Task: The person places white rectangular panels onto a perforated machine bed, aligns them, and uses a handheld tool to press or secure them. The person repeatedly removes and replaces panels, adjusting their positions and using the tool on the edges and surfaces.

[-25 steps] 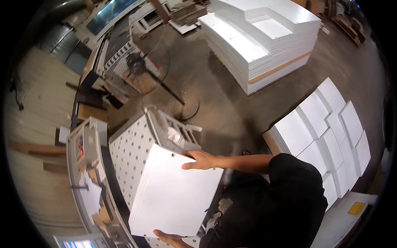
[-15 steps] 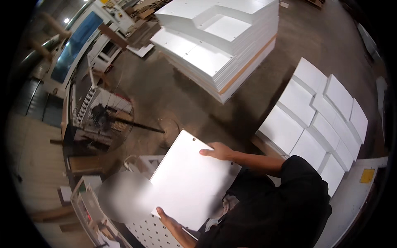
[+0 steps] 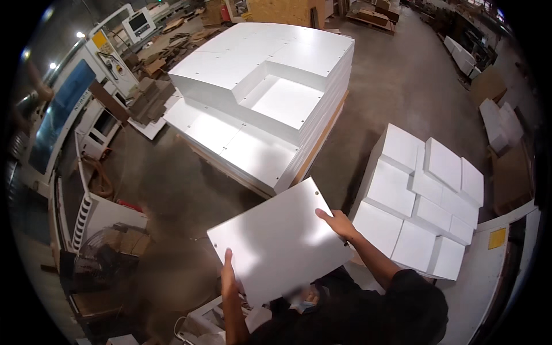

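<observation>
Lower middle of the frame: a white panel [image 3: 276,241] lies broad face up between two hands. The left hand [image 3: 229,275] has its grip clamped on the panel's left edge, the right hand [image 3: 339,223] on its right edge; both thumbs press the upper face, while the fingers beneath are hidden. Such an opposed hold probably shares the weight and checks tipping. A dark hole [image 3: 317,193] near the top corner lies clear of the right thumb. Right of the frame: a low pile [image 3: 397,195] of white pieces in blocks of unequal height, set closely together, presumably for steadiness. Upper middle: a larger stepped stack [image 3: 253,146], its brown layer [image 3: 315,150] perhaps a divider. Upper left, beyond: a machine with a blue window [image 3: 63,115].
</observation>
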The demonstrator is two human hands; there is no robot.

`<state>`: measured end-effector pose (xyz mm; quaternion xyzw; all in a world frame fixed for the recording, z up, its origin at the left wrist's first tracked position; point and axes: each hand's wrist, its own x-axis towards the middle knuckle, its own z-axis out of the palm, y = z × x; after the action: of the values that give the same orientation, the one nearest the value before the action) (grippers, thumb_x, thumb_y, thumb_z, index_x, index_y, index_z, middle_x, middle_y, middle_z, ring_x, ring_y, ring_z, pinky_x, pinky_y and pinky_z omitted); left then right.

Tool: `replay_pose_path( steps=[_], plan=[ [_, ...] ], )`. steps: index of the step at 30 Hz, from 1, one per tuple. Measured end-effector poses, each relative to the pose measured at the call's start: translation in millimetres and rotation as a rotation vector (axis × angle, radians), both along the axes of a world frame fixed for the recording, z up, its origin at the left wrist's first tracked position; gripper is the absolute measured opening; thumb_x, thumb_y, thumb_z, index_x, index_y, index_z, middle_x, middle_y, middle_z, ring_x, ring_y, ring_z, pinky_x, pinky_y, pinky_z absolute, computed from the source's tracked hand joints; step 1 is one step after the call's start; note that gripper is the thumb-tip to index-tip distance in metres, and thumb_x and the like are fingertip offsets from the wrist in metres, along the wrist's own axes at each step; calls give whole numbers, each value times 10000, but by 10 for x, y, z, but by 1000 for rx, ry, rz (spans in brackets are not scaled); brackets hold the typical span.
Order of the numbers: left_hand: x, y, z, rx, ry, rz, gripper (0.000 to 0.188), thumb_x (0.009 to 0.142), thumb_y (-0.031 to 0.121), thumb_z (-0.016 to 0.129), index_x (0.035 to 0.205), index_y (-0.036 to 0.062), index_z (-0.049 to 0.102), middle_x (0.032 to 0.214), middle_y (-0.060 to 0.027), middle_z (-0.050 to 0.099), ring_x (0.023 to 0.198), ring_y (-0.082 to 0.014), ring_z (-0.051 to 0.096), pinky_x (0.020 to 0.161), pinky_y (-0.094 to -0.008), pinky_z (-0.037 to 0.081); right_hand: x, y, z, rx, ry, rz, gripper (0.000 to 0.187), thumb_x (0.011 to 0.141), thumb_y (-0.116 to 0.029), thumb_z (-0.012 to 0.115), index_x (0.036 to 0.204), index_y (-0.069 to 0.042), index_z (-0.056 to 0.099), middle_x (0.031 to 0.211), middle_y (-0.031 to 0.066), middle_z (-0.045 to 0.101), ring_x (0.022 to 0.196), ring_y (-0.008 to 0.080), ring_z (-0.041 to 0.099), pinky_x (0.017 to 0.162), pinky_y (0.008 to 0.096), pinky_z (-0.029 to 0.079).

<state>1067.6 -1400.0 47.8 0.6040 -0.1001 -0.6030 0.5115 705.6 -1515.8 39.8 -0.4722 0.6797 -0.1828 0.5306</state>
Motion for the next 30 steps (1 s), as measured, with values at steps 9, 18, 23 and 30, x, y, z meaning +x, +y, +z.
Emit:
replay_pose_path(
  steps=[9,18,23,30],
  plan=[
    [-73,-2655,-127,49,-188,-434,759,975,574,615,1338,-92,579,1235,-162,682,1087,-253,671,934,-366,532,-431,-1239,-383,-47,-98,-420,996,847,-756,643,1156,191,652,1098,312,695,1089,370,678,967,415,496],
    [-660,-4841,-176,131,-229,-579,929,899,671,660,1351,-135,561,1324,-223,620,1215,-270,591,1010,-360,472,-881,-2851,-510,65,-130,-561,1069,809,-803,637,1122,219,638,1073,284,691,1070,341,668,931,386,512],
    [-776,-5620,-589,175,-335,-619,1195,862,727,659,1508,-174,213,1370,-252,565,1270,-323,549,1049,-437,457,-1104,-3315,-706,102,-26,-653,892,884,-737,621,1099,125,702,983,169,709,936,247,665,848,342,527],
    [-105,-4971,-994,-31,-244,-72,813,987,583,571,1575,93,297,1409,-168,570,1297,-284,543,1088,-447,411,-974,-3398,-838,8,-131,-761,855,874,-747,625,1020,91,709,906,100,670,830,167,625,748,313,505]
  ],
)
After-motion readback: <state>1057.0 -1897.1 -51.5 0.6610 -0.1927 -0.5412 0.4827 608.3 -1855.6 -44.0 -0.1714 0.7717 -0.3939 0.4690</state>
